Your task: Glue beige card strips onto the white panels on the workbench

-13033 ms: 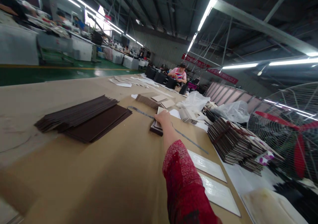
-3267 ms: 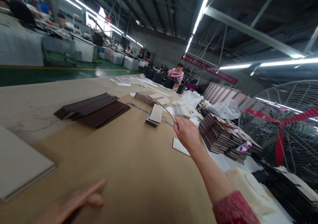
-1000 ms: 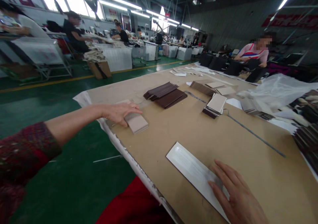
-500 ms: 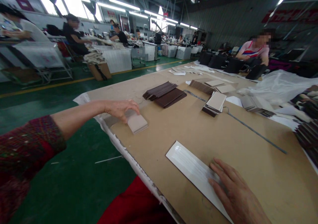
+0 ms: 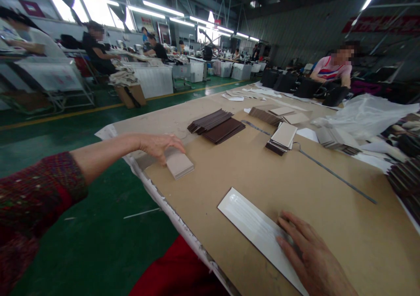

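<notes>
My left hand [image 5: 160,146] curves around the back and left edges of a small stack of beige boards [image 5: 180,164], thumb near one side and fingers at the far edge. The stack lies flat near the table's left edge. A long strip with a glossy, whitish streaked face [image 5: 251,221] lies at a slant in front of me. My right hand [image 5: 308,252] rests over the strip's right side, with thumb and fingers apart. Its palm hides part of the strip, and what lies under the fingers is in shadow.
Dark brown panels [image 5: 216,125] lie fanned beyond the stack. Further right are a pile of light boards [image 5: 284,134] and a thin grey rod [image 5: 337,173]. Clear plastic film [image 5: 367,112] lies at the right. A co-worker [image 5: 333,68] sits across the table [image 5: 203,195].
The stack of beige boards appears slightly taller or more exposed as the left fingers shift a little over it. The right hand and the strip stay nearly in place.
</notes>
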Available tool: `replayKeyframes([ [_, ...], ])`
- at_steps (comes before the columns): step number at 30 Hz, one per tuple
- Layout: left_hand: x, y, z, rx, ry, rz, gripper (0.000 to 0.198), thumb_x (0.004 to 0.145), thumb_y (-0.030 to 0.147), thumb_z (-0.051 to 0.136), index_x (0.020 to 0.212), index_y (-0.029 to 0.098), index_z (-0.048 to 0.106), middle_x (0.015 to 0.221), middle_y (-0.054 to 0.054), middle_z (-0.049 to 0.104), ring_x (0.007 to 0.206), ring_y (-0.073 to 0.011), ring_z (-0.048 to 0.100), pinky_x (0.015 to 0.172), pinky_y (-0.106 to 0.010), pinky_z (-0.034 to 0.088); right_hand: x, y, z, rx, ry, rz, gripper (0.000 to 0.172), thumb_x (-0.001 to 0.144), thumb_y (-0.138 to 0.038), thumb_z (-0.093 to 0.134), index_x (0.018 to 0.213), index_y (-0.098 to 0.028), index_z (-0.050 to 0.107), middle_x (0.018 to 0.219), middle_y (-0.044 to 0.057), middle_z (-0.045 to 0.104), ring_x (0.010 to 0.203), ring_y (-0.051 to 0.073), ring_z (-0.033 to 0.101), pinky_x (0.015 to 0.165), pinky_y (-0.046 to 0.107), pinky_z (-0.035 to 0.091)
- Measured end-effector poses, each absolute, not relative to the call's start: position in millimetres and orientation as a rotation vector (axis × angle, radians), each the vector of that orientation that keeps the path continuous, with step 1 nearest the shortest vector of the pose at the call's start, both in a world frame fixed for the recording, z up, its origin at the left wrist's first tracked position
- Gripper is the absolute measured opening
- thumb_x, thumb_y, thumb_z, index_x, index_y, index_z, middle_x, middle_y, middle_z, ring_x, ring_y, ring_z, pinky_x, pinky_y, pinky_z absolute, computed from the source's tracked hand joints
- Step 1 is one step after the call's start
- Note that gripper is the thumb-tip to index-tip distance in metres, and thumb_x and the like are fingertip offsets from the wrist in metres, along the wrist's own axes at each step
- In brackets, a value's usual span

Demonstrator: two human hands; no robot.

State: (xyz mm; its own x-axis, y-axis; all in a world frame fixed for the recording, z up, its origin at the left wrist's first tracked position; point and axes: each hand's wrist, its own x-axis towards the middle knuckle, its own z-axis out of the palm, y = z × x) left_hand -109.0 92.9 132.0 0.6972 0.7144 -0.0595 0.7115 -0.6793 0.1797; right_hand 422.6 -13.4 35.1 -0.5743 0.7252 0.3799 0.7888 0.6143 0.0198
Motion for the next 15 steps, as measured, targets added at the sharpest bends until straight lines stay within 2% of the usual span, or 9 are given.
replayKeyframes([
  [4,-112.9,93.7,136.2,2.715,1.158,0.014,0.067,0.061,-0.005,0.072,0.125,0.005,0.057,0.128,-0.001,0.064,0.109,-0.0105,0.048,0.102,-0.028,0.041,426.6,-12.2,31.0,-1.227,-2.480,-0.226,0.044,0.104,-0.047,0.042,0.121,-0.019,0.072,0.130,0.013,0.069,0.113,0.031,0.070,0.089,0.047,0.064],
  [7,-112.0,90.7,148.0,2.720,1.225,0.020,0.060,0.070,0.003,0.073,0.128,0.004,0.056,0.125,-0.002,0.062,0.107,-0.0120,0.049,0.101,-0.028,0.040,426.4,-13.1,37.8,-1.200,-2.447,-0.206,0.040,0.103,-0.045,0.045,0.121,-0.021,0.071,0.131,0.013,0.068,0.114,0.032,0.069,0.090,0.050,0.064],
  [11,-79.2,73.5,166.2,2.759,1.283,0.068,0.056,0.081,0.024,0.073,0.133,0.011,0.056,0.123,-0.006,0.058,0.108,-0.0193,0.051,0.101,-0.033,0.038,409.6,-28.0,72.0,-1.138,-2.355,-0.131,0.031,0.102,-0.038,0.051,0.127,-0.024,0.065,0.136,0.012,0.065,0.123,0.032,0.063,0.099,0.054,0.058],
  [13,-44.7,58.2,167.9,2.810,1.195,0.077,0.061,0.081,0.040,0.076,0.134,0.018,0.056,0.125,-0.008,0.057,0.109,-0.0245,0.053,0.098,-0.036,0.040,392.5,-39.7,93.9,-1.101,-2.351,-0.055,0.036,0.101,-0.035,0.055,0.136,-0.026,0.058,0.139,0.012,0.062,0.129,0.032,0.059,0.104,0.053,0.054],
  [15,-3.8,40.5,163.5,2.849,1.089,0.112,0.062,0.084,0.048,0.073,0.137,0.022,0.054,0.124,-0.009,0.058,0.107,-0.0268,0.056,0.095,-0.038,0.042,372.9,-49.0,110.7,-1.053,-2.400,0.037,0.051,0.100,-0.037,0.059,0.148,-0.025,0.047,0.149,0.014,0.054,0.136,0.033,0.051,0.108,0.055,0.051],
])
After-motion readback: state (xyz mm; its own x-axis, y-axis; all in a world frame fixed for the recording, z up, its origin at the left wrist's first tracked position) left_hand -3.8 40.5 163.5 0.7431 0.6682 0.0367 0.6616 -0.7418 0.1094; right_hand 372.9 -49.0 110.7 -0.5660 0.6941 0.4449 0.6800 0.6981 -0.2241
